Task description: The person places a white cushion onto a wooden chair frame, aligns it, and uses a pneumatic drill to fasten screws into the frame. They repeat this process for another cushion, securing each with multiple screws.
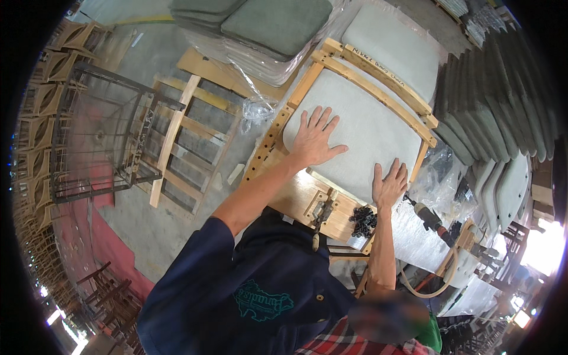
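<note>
A light grey padded chair seat [355, 121] lies flat in a wooden jig [381, 94] on the workbench. My left hand [318, 139] rests on the seat's left part, fingers spread, palm down. At the seat's near right edge my right hand [389, 183] also lies flat with its fingers stretched out. Neither hand grips anything. In front of the seat, a toggle clamp [322, 216] is fixed to the wooden base of the jig. A pile of small black parts [362, 221] sits beside it, close to my right forearm.
A power driver [427, 216] with a hose lies right of the jig. Grey seats [485, 94] stand stacked at the right, and dark seats [277, 26] are piled at the far left. A black metal frame [97, 136] and a pallet [186, 142] are on the floor at left.
</note>
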Action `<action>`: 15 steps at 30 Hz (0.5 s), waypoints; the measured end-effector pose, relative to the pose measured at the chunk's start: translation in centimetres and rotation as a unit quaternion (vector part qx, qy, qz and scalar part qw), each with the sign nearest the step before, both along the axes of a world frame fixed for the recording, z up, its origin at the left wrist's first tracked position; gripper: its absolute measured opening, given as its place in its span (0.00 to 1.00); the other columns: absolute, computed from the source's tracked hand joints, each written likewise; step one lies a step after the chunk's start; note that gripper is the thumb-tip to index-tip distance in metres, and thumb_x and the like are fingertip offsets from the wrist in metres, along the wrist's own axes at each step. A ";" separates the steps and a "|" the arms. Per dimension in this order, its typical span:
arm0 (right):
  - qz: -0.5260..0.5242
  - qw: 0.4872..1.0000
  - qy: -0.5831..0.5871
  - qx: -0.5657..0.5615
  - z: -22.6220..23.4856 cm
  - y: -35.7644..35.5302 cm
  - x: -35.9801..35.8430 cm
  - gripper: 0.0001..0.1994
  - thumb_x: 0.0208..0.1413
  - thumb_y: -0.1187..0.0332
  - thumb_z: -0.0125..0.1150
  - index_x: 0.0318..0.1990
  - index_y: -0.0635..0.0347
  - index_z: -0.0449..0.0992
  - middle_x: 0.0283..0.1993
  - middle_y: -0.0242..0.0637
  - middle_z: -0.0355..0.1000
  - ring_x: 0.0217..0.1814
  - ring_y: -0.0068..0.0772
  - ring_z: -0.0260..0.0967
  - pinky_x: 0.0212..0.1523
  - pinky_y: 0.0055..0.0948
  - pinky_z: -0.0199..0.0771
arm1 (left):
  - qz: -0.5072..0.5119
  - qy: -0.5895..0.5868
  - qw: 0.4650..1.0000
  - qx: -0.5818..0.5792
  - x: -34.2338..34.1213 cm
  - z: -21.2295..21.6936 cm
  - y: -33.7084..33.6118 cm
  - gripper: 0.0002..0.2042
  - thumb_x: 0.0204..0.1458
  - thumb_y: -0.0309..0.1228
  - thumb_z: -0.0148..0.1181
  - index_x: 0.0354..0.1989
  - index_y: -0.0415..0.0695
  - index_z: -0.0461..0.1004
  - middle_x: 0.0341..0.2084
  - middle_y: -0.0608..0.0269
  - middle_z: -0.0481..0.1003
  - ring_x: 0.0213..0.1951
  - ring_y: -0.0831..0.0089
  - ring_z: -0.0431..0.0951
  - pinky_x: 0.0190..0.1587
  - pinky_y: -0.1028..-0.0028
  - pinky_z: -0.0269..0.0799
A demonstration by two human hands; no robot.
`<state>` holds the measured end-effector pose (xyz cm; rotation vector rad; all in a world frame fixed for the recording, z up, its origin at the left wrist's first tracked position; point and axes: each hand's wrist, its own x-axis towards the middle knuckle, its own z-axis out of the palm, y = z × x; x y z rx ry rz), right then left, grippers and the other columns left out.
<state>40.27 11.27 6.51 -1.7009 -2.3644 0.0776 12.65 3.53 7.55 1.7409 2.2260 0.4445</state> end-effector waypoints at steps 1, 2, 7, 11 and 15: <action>0.007 1.000 -0.002 0.013 -0.7 0.0 0.2 0.39 0.63 0.40 0.55 0.72 0.60 0.61 0.74 0.60 0.55 0.77 0.64 0.48 0.71 0.66 0.45 | 0.002 -0.001 1.000 -0.002 0.1 -0.2 -0.1 0.46 0.56 0.69 0.50 0.75 0.47 0.56 0.76 0.49 0.49 0.77 0.49 0.42 0.75 0.41 0.33; 0.016 0.999 0.000 0.030 -1.3 0.5 -0.1 0.39 0.63 0.40 0.55 0.72 0.60 0.61 0.74 0.60 0.55 0.77 0.64 0.48 0.71 0.66 0.46 | 0.008 0.002 1.000 0.001 -0.1 -0.2 0.3 0.46 0.56 0.68 0.50 0.75 0.47 0.56 0.76 0.50 0.48 0.77 0.49 0.42 0.75 0.41 0.33; 0.012 0.996 0.025 0.079 -3.7 2.0 -1.4 0.38 0.62 0.42 0.57 0.70 0.61 0.63 0.72 0.61 0.57 0.75 0.64 0.50 0.69 0.66 0.48 | 0.018 0.013 0.998 0.066 -0.8 -2.9 1.8 0.46 0.54 0.67 0.53 0.75 0.49 0.57 0.76 0.52 0.50 0.77 0.51 0.44 0.75 0.41 0.34; 0.013 0.995 0.054 0.079 -3.7 0.5 -0.4 0.37 0.61 0.44 0.60 0.69 0.61 0.66 0.71 0.61 0.59 0.75 0.63 0.52 0.70 0.62 0.49 | 0.017 0.016 0.997 0.072 -0.1 -3.4 0.6 0.45 0.53 0.66 0.56 0.74 0.49 0.59 0.75 0.52 0.52 0.76 0.50 0.46 0.74 0.40 0.36; 0.011 0.994 0.060 0.096 -4.0 0.2 0.2 0.35 0.59 0.46 0.63 0.67 0.61 0.69 0.69 0.59 0.62 0.74 0.62 0.54 0.70 0.61 0.52 | -0.011 0.019 0.994 0.106 -0.2 -4.2 0.7 0.43 0.53 0.64 0.57 0.72 0.48 0.62 0.75 0.52 0.53 0.76 0.50 0.48 0.75 0.41 0.37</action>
